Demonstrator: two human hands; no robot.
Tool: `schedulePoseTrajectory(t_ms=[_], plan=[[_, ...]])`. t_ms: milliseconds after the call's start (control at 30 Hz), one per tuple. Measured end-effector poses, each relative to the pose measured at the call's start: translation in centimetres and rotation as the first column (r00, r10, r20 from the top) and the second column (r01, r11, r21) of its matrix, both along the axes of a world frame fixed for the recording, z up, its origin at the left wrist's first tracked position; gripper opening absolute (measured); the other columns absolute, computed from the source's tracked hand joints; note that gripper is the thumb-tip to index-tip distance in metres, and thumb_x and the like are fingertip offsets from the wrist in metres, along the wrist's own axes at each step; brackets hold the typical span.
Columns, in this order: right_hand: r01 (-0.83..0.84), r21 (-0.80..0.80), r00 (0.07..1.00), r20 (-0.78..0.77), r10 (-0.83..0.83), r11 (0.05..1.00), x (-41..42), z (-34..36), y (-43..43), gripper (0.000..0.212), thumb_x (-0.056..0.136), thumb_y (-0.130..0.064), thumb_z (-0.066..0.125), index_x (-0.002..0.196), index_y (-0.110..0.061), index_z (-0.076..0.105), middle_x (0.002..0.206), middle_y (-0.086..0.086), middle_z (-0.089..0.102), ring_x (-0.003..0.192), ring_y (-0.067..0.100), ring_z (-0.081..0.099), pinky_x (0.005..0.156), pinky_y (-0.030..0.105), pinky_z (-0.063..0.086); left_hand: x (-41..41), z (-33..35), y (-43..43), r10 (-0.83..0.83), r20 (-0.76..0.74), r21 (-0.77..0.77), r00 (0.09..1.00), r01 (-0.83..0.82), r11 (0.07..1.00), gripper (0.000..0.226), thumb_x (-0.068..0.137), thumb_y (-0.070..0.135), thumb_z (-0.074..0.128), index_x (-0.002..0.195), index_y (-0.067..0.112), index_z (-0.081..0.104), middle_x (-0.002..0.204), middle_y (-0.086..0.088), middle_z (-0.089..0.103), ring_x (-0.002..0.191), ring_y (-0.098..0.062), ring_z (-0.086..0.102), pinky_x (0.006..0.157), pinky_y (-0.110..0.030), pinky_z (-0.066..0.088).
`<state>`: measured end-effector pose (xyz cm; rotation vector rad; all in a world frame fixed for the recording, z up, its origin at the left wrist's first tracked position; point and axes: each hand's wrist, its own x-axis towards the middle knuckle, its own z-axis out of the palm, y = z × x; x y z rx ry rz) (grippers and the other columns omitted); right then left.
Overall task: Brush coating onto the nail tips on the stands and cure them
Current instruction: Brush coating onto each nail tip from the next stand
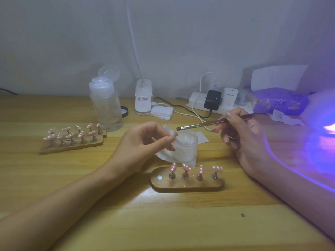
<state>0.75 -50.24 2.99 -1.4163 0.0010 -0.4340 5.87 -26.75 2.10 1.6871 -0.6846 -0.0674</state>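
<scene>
— Wood first: the oval stand (186,186) lies on the grained table (126,214), near edge, between the forearms. What does it carry?
— Four pink nail tips (186,167) dotted white, each on a small metal cone holder (185,175). The leftmost place shows only a bare silver disc (159,177).
— Left hand?
— The left hand (145,140) is raised over the frosted glass jar (186,144). Thumb and forefinger pinch a small tip (174,135); its mount is too small to make out. The other fingers are loosely curled.
— Right hand?
— The right hand (243,134) grips a slim brush (208,124) pen-fashion. It has a dark reddish handle, a metal ferrule and flat bristles (179,128) pointing left, just beside the small tip. Contact cannot be told.
— The jar?
— Squat, cylindrical, open-mouthed. It stands on a crumpled white wipe (163,154), just behind the oval stand.
— Other stands?
— Two long wooden strips (72,147) lie side by side at far left, carrying far tips (68,136), also pink. Behind them stands a clear plastic bottle (106,105) with its flip cap up.
— Lamp?
— The lamp (322,113) is at the right edge: a rounded pale shell glowing violet. Its light spills over the table and the right forearm.
</scene>
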Motion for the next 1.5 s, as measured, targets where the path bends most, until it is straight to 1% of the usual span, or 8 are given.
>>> schedulePoseTrajectory(t_ms=[200,333,433,667,767,967,1167,1500], plan=[[0.027,-0.006,0.999,-0.035,-0.028,1.000,0.11,-0.09,-0.03,0.027,0.099,-0.016,0.052,0.072,-0.021,0.050,0.062,0.005,0.068,0.040,0.008,0.041,0.036,0.012,0.025,0.12,-0.11,0.02,-0.001,0.033,0.008,0.999,0.000,1.000,0.023,0.084,0.032,0.071,0.082,0.010,0.067,0.082,-0.004,0.074,0.082,-0.036,0.069,0.078,-0.052,0.054],[-0.009,-0.007,1.000,-0.002,0.009,1.000,-0.02,0.05,0.10,0.021,0.090,-0.030,0.059,0.070,-0.024,0.054,0.067,0.006,0.070,0.042,0.009,0.045,0.038,0.014,0.027,0.37,-0.40,0.04,0.004,0.058,0.016,0.998,-0.005,1.000,0.017,0.088,0.024,0.070,0.082,0.008,0.067,0.082,-0.004,0.073,0.080,-0.025,0.070,0.072,-0.039,0.056],[0.019,-0.019,1.000,-0.023,-0.019,1.000,0.13,-0.05,0.10,0.025,0.096,-0.021,0.056,0.071,-0.021,0.051,0.064,0.005,0.069,0.039,0.008,0.040,0.037,0.012,0.025,0.32,-0.44,0.09,0.013,0.060,0.013,0.998,-0.014,1.000,0.015,0.088,0.024,0.071,0.081,0.011,0.067,0.082,-0.004,0.072,0.065,-0.017,0.065,0.055,-0.021,0.048],[-0.035,0.006,0.999,-0.003,0.035,0.999,0.12,-0.06,0.08,0.020,0.088,-0.031,0.060,0.068,-0.027,0.057,0.064,0.004,0.069,0.039,0.007,0.040,0.037,0.013,0.026,0.53,-0.56,0.28,0.021,0.084,0.004,0.996,-0.022,1.000,0.015,0.088,0.028,0.074,0.083,0.014,0.069,0.089,-0.003,0.072,0.076,-0.052,0.059,0.069,-0.063,0.049],[0.012,0.007,1.000,-0.017,-0.012,1.000,0.27,-0.24,-0.18,0.024,0.097,-0.020,0.055,0.074,-0.020,0.051,0.063,0.004,0.068,0.038,0.007,0.038,0.037,0.012,0.024,0.59,-0.60,0.29,0.034,0.097,0.006,0.995,-0.035,0.999,0.013,0.086,0.029,0.074,0.081,0.018,0.069,0.088,0.000,0.071,0.070,-0.052,0.055,0.064,-0.060,0.048],[-0.034,-0.010,0.999,0.013,0.034,0.999,0.18,-0.20,-0.01,0.021,0.090,-0.031,0.064,0.072,-0.025,0.054,0.066,0.005,0.069,0.039,0.009,0.038,0.040,0.014,0.025,0.65,-0.67,0.29,0.029,0.110,0.013,0.994,-0.031,0.999,0.013,0.086,0.028,0.074,0.083,0.016,0.069,0.090,-0.001,0.071,0.069,-0.052,0.055,0.066,-0.061,0.048],[-0.032,0.004,0.999,0.032,0.032,0.999,0.21,-0.30,-0.26,0.022,0.096,-0.024,0.056,0.075,-0.021,0.051,0.066,0.005,0.069,0.040,0.009,0.038,0.042,0.017,0.025,0.54,-0.51,0.27,0.031,0.093,0.011,0.995,-0.033,0.999,0.014,0.087,0.028,0.075,0.082,0.017,0.069,0.089,-0.001,0.071,0.072,-0.054,0.057,0.068,-0.064,0.048],[-0.035,-0.016,0.999,0.035,0.036,0.999,0.25,-0.33,-0.18,0.022,0.091,-0.029,0.058,0.070,-0.027,0.056,0.066,0.006,0.069,0.039,0.010,0.038,0.041,0.016,0.026,0.31,-0.32,0.27,0.031,0.089,0.004,0.996,-0.031,1.000,0.017,0.083,0.032,0.074,0.081,0.016,0.068,0.087,-0.002,0.071,0.067,-0.051,0.055,0.056,-0.046,0.044]])
